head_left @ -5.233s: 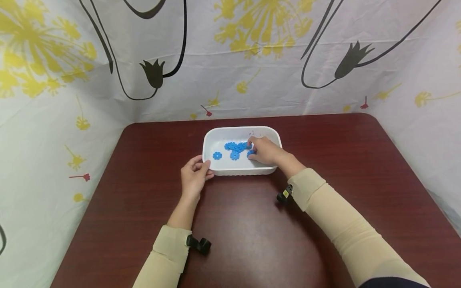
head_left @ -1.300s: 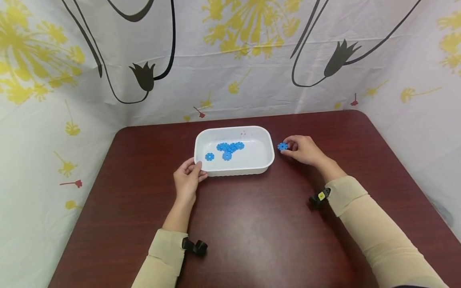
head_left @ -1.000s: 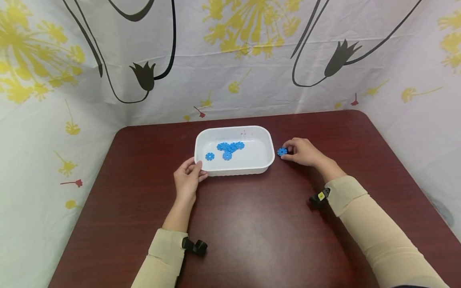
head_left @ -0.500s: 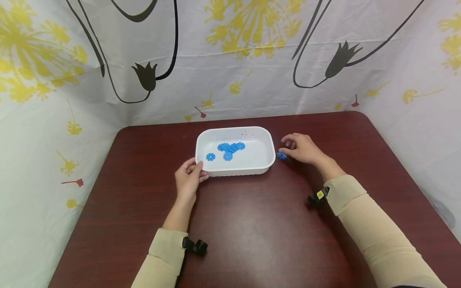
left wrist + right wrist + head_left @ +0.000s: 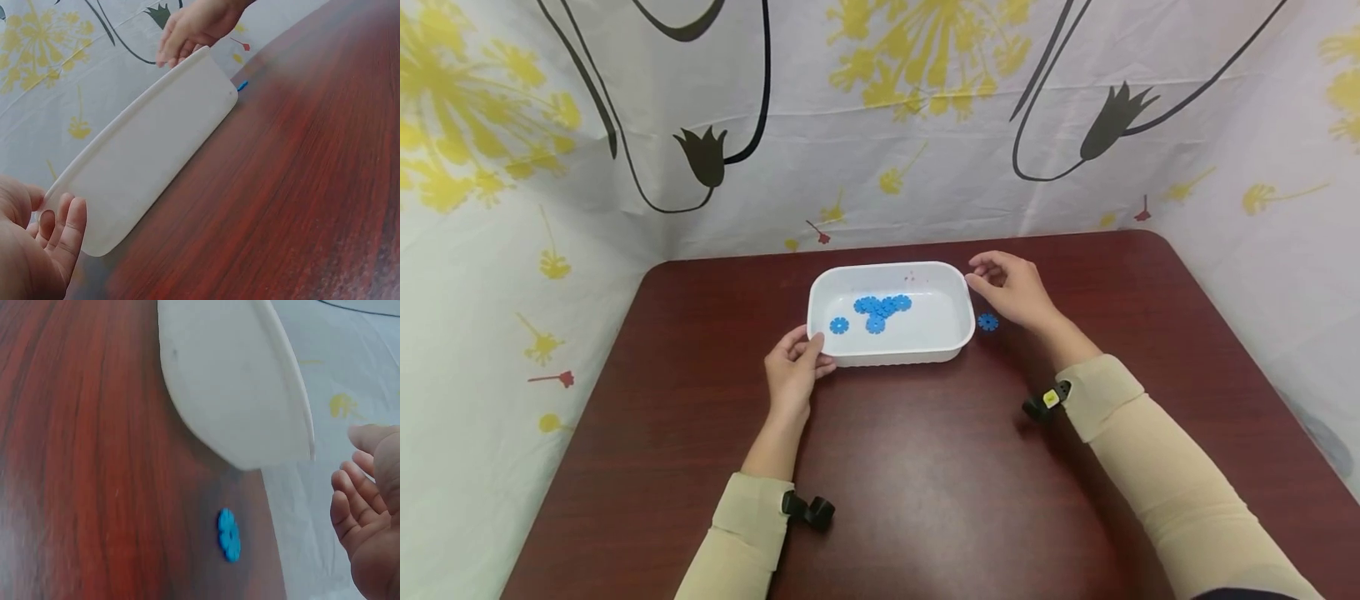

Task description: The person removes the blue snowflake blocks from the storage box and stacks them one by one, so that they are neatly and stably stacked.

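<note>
A blue disc (image 5: 988,322), notched around its edge, lies flat on the bench just beside the right end of a white tray (image 5: 936,325); the right-wrist view shows a strip of bench between the two. Inside the tray, a cluster of discs (image 5: 882,308), likewise blue, lies partly overlapping near the middle of the floor; how many it contains cannot be told. A single disc (image 5: 839,326) rests apart from it, toward the left end. Small reddish marks (image 5: 910,277) show on the tray's far inner wall. The left hand (image 5: 790,371) is clamped on the near left corner of the tray, thumb at the rim and fingers on the outer side. The right hand (image 5: 1018,293) is near the rim of the opposite end, beyond the disc on the bench; its thumb and fingertips are apart, its fingers loosely bent, and nothing is held. Both arms wear beige sleeves (image 5: 1157,467), each with a black wrist camera (image 5: 808,510) at the cuff. The dark red bench (image 5: 925,467) carries the tray toward its far edge. Behind and at the sides hangs a pale cloth (image 5: 880,192) printed with yellow, grey and red flower motifs.
</note>
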{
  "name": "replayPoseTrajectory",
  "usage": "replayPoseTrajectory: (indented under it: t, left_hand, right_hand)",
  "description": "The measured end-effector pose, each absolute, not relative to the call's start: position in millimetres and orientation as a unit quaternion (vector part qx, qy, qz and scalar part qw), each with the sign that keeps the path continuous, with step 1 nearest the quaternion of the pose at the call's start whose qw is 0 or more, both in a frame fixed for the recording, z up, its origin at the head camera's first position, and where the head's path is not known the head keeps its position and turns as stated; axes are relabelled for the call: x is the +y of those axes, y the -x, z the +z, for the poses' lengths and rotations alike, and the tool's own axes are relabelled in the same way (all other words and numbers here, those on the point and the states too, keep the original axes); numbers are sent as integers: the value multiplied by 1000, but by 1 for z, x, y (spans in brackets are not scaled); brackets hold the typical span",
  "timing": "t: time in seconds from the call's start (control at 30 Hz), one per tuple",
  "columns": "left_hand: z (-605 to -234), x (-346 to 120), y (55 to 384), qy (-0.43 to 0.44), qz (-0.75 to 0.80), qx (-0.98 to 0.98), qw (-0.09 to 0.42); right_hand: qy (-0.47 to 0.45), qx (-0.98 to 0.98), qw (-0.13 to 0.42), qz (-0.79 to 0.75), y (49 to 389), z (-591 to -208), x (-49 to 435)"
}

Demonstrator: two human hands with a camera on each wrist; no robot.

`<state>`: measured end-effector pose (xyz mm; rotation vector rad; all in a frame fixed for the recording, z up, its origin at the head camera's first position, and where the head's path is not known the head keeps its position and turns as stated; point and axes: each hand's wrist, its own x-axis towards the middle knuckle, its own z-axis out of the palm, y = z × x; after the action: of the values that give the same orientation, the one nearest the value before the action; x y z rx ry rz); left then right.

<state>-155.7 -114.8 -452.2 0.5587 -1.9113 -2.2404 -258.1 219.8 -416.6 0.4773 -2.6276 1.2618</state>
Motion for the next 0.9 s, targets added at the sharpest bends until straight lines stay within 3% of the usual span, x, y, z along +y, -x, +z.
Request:
replayPoseTrajectory:
  t: [0.9]
  left_hand:
    - [-450,-120,157,-189,-750,-633,37]
  right_hand:
    - [-239,-867,32,436,267,-411,141]
